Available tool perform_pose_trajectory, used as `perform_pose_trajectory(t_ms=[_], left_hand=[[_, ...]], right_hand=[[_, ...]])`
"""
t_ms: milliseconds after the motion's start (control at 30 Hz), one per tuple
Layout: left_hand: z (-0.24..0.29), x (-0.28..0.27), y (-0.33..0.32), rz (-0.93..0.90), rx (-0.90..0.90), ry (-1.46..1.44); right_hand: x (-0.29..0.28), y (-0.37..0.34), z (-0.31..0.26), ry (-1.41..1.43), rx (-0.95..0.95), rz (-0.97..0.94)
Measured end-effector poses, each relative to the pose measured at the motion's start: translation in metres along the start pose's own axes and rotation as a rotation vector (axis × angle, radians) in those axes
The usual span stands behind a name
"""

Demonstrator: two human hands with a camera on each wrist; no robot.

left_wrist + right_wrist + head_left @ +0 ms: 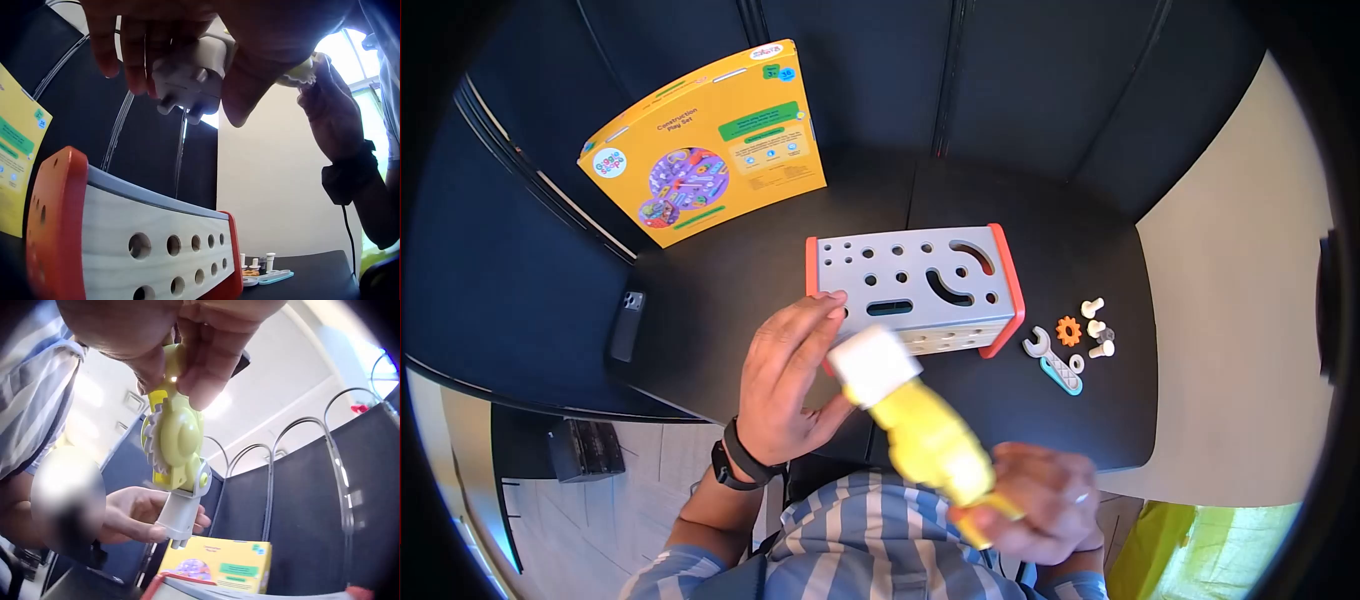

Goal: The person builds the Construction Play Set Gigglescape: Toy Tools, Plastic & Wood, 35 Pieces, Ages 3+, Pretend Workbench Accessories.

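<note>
My right hand (pixel 1045 500) grips the yellow end of a toy circular saw (pixel 181 434), whose grey toothed disc shows in the right wrist view. The saw hangs from a hinge joined to a white base (pixel 875 366). Short pegs under that base (pixel 190 78) point down in the left wrist view. My left hand (pixel 790 370) is spread beside the base, fingers on one side and thumb on the other. In the head view its fingertips overlap the front left corner of a toy workbench (pixel 915 255). The workbench has a grey slotted top, red ends and a pale front with holes.
Right of the workbench lie a grey toy wrench (pixel 1050 352), a turquoise piece (pixel 1061 377), an orange gear (pixel 1069 331) and several pale bolts (pixel 1093 308). A yellow box (pixel 710 150) stands at the back left. A phone (pixel 628 325) lies near the table's left edge.
</note>
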State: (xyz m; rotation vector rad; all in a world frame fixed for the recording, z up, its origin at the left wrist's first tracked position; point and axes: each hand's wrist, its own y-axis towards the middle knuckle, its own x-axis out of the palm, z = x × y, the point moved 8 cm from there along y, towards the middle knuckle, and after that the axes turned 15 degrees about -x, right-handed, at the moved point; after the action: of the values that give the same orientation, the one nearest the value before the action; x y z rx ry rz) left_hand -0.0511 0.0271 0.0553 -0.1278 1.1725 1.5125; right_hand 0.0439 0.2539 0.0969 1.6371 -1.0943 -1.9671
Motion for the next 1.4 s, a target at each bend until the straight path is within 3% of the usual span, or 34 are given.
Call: perform_pose_trajectory(t_ms=[33, 133, 267, 333, 400, 500, 533, 567, 600, 667, 800, 900, 1067, 1267, 1400], left_hand=[[-0.002, 0.001, -0.002, 0.005, 0.016, 0.009], [-0.018, -0.003, -0.008, 0.04, -0.02, -0.046], [-0.028, -0.006, -0.007, -0.002, -0.102, -0.117], [-0.05, -0.003, 0.002, -0.025, -0.235, -0.295], [-0.064, -0.004, 0.019, -0.044, -0.16, -0.332], [-0.104, 0.018, 0.036, 0.001, -0.424, -0.678], [-0.117, 0.023, 0.049, 0.02, -0.506, -0.676], [-0.107, 0.015, 0.066, 0.08, -0.326, -0.333], [-0.109, 0.02, 0.074, 0.01, -0.414, -0.44], [-0.113, 0.03, 0.084, -0.061, -0.482, -0.413], [-0.119, 0.049, 0.089, -0.17, -0.48, -0.704], [-0.121, 0.057, 0.086, -0.165, -0.504, -0.75], [-0.121, 0.055, 0.086, -0.152, -0.533, -0.503], [-0.132, 0.061, 0.085, -0.186, -0.597, -0.565], [-0.124, 0.06, 0.086, -0.188, -0.548, -0.614]], right_hand=[[0.009, 0.011, -0.005, 0.019, -0.005, -0.043], [0.022, 0.026, -0.009, -0.019, -0.104, 0.142], [0.031, 0.026, 0.0, 0.033, -0.145, 0.11], [0.029, 0.031, 0.015, 0.171, -0.093, 0.147], [0.023, 0.024, 0.026, 0.203, -0.038, 0.16], [0.016, 0.0, 0.059, 0.062, 0.24, 0.126], [0.013, -0.009, 0.068, 0.015, 0.301, 0.114], [0.011, -0.017, 0.077, 0.03, 0.395, 0.133], [0.011, -0.023, 0.081, 0.032, 0.397, 0.135], [0.011, -0.05, 0.101, 0.021, 0.594, 0.227], [0.011, -0.081, 0.121, -0.021, 0.75, 0.254], [0.015, -0.09, 0.128, -0.007, 0.774, 0.264], [0.024, -0.097, 0.135, 0.026, 0.782, 0.255], [0.036, -0.105, 0.14, 0.081, 0.799, 0.265], [0.042, -0.106, 0.141, 0.116, 0.793, 0.257]])
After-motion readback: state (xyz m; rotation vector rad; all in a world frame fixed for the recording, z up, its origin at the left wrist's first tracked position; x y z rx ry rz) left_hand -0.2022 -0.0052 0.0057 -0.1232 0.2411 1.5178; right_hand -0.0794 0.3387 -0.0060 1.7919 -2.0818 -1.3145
